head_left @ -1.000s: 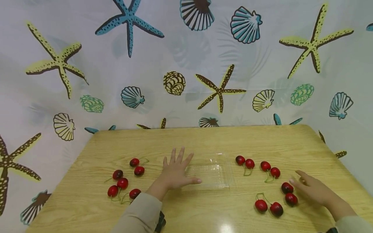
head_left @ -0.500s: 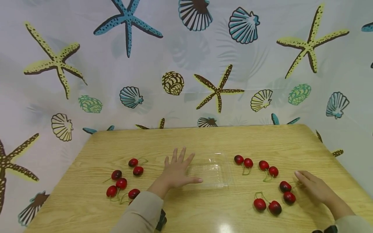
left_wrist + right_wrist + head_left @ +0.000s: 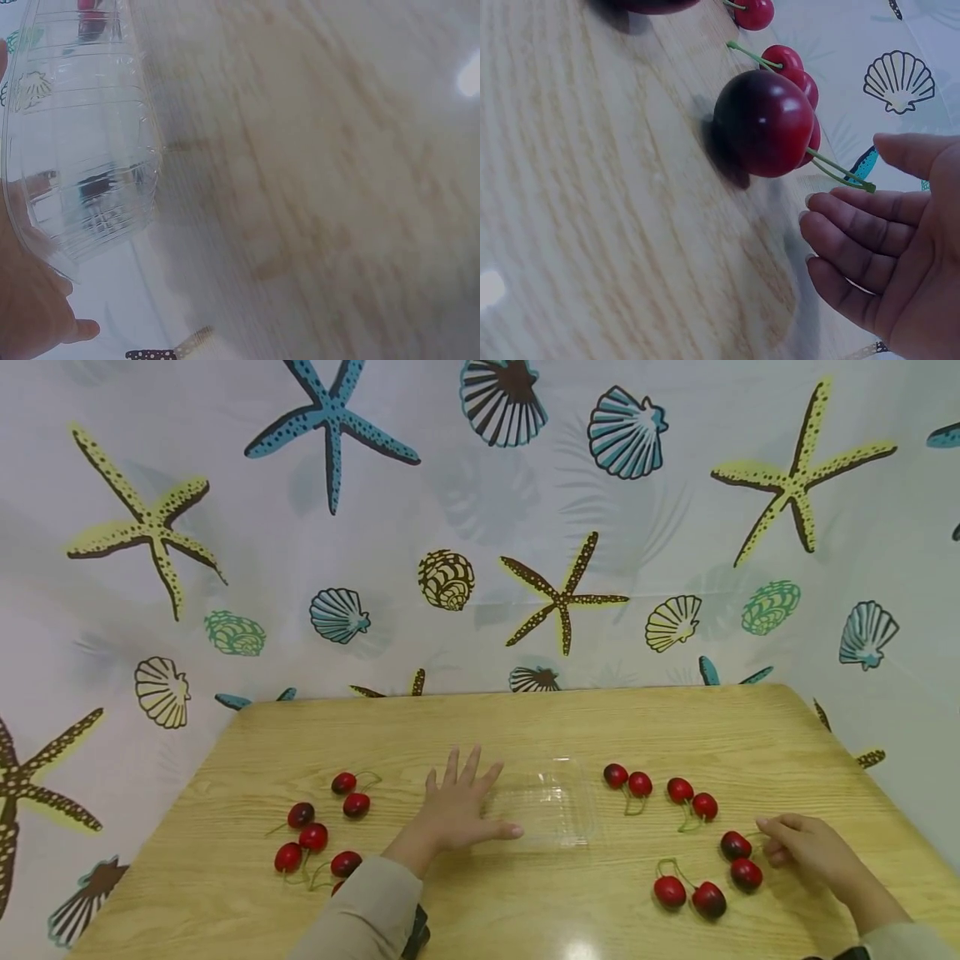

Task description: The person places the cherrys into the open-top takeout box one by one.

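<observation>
On my left wrist feed, a clear, ridged container (image 3: pixel 124 135) runs down the left side, a red and dark shape (image 3: pixel 91 24) showing through it near the top. My left grip (image 3: pixel 31 307) sits lower left, beside it; contact I can't confirm. Wood-grained counter (image 3: pixel 322 180) fills the right, printed cloth (image 3: pixel 124 300) behind the container.

Red stemmed cherries (image 3: pixel 746 875) lie either side of a clear container (image 3: pixel 551 817).

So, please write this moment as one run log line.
left hand: spread at clear container; right hand: at cherry stem, not pinching it; cherry pair: on table
</observation>
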A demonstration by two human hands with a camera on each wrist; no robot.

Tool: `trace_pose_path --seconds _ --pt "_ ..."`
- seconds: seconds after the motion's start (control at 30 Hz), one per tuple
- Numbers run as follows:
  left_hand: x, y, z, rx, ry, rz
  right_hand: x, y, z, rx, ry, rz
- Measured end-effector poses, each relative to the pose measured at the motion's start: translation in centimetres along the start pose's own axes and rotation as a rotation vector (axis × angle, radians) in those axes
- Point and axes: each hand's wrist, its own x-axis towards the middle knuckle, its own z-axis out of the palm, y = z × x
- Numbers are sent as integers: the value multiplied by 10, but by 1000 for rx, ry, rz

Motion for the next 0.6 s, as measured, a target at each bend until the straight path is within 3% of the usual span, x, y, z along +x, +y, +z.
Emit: trace_pose_path --seconds 0.6 --pt "3 -3 11 42 4 20 -2 8 6 187 7 43"
